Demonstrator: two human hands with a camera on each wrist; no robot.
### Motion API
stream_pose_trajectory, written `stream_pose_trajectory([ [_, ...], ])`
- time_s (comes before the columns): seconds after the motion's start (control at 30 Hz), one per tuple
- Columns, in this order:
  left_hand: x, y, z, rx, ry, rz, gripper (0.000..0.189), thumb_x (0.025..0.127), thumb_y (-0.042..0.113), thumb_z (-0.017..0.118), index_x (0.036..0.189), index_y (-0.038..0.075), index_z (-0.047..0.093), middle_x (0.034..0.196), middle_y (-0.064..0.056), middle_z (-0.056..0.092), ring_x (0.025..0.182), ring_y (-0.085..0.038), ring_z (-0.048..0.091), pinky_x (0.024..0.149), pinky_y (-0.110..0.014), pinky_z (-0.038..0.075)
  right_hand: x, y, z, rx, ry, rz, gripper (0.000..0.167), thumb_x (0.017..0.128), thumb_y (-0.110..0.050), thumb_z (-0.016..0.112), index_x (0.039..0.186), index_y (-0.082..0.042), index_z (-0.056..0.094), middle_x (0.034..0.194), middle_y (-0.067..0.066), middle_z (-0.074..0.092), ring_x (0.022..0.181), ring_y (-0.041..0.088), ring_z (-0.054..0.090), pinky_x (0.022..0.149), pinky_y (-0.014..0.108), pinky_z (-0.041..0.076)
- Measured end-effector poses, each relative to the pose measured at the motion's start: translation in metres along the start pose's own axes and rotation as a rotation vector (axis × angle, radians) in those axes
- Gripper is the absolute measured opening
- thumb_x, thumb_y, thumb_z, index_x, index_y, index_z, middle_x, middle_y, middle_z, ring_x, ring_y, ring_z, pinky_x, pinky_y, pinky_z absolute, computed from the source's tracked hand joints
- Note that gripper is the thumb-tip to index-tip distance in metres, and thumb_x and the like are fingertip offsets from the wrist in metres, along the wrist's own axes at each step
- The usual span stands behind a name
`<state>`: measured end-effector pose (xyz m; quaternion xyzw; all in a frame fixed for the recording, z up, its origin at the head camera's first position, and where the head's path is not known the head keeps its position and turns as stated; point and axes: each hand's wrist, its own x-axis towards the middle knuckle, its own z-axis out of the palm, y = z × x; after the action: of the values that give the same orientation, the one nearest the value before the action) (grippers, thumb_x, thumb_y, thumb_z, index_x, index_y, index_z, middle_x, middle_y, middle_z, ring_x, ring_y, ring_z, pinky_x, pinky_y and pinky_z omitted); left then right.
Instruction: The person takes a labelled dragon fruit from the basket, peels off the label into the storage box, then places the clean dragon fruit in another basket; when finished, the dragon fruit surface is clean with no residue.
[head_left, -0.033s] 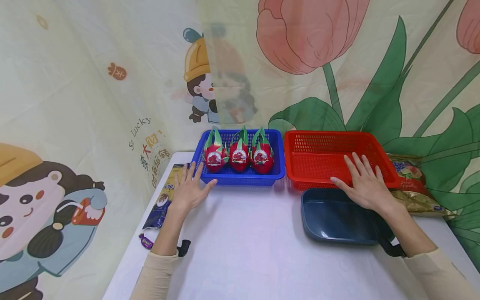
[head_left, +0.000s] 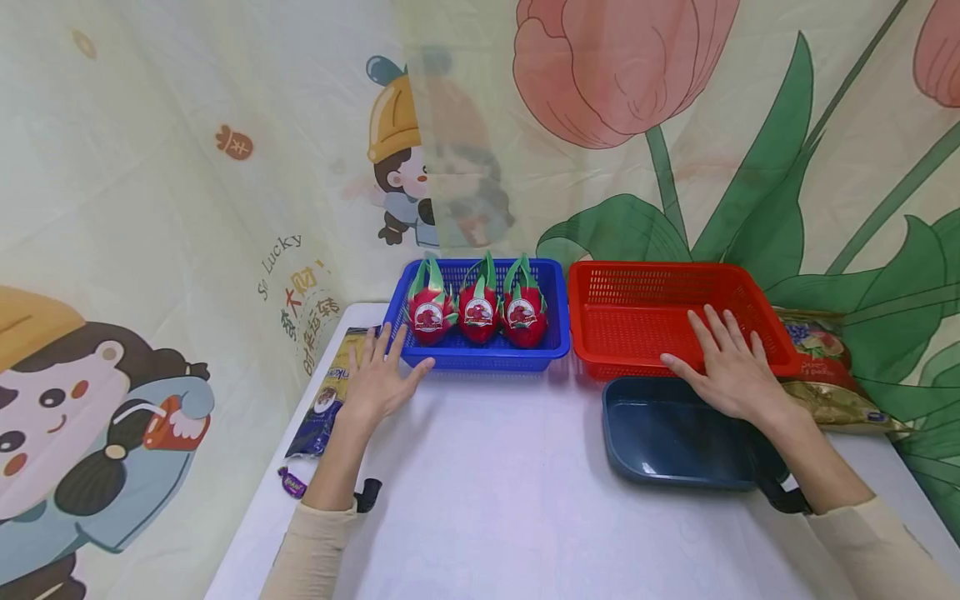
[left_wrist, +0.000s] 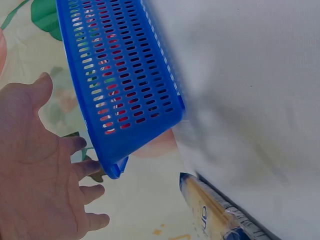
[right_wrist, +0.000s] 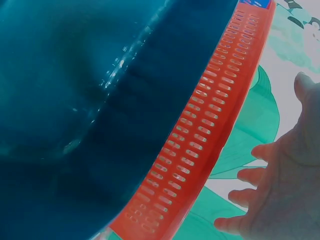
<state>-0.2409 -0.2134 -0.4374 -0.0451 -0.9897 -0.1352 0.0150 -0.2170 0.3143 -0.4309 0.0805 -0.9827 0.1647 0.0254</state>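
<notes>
Fingers spread and holding nothing, my left hand (head_left: 378, 379) hovers by the front left corner of a blue plastic basket (head_left: 480, 361). Inside that basket stand three red dragon fruits (head_left: 477, 317) with green leafy tops and round labels. My right hand (head_left: 727, 367), also spread and holding nothing, is over the front of a red plastic basket (head_left: 622, 329) that has nothing in it. A dark blue tray (head_left: 667, 442) lies just in front of the red basket, partly under my right wrist. In the left wrist view, the fingers sit apart from the blue basket's wall (left_wrist: 145, 120).
A yellow and blue packet (head_left: 322, 417) lies along the left table edge, with a purple wrapped candy (head_left: 291, 483) in front of it. Right of the red basket rests a red and gold bag (head_left: 832, 375). Printed curtains hang behind and left of the white table (head_left: 487, 483).
</notes>
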Motion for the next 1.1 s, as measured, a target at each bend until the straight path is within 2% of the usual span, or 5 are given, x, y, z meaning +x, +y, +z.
stream_pose_trajectory([
  [0.4, -0.003, 0.001, -0.007, -0.02, 0.011, 0.002, 0.094, 0.101, 0.072, 0.041, 0.168, 0.011, 0.014, 0.173, -0.022, 0.009, 0.159, -0.043, -0.007, 0.125, -0.065, -0.011, 0.004, -0.005, -0.005, -0.007, 0.0, -0.011, 0.102, 0.101, -0.065, 0.051, 0.166, -0.004, 0.002, 0.17, 0.03, -0.005, 0.154, 0.053, -0.011, 0.117, 0.078, -0.01],
  [0.67, -0.004, -0.002, -0.009, -0.001, 0.008, -0.005, 0.094, 0.101, 0.074, 0.036, 0.169, 0.013, 0.011, 0.174, -0.019, 0.007, 0.159, -0.041, -0.008, 0.125, -0.064, -0.01, 0.009, -0.013, -0.007, 0.003, -0.009, -0.021, 0.102, 0.1, -0.065, 0.051, 0.167, -0.005, 0.002, 0.171, 0.027, -0.007, 0.155, 0.052, -0.012, 0.118, 0.078, -0.008],
  [1.1, -0.006, -0.001, -0.009, -0.03, 0.02, -0.007, 0.095, 0.1, 0.076, 0.036, 0.169, 0.015, 0.011, 0.175, -0.017, 0.005, 0.159, -0.041, -0.01, 0.125, -0.064, -0.011, 0.024, -0.032, -0.006, 0.017, 0.002, -0.041, 0.102, 0.1, -0.065, 0.052, 0.167, -0.004, 0.005, 0.171, 0.028, -0.003, 0.155, 0.052, -0.006, 0.118, 0.079, -0.003],
])
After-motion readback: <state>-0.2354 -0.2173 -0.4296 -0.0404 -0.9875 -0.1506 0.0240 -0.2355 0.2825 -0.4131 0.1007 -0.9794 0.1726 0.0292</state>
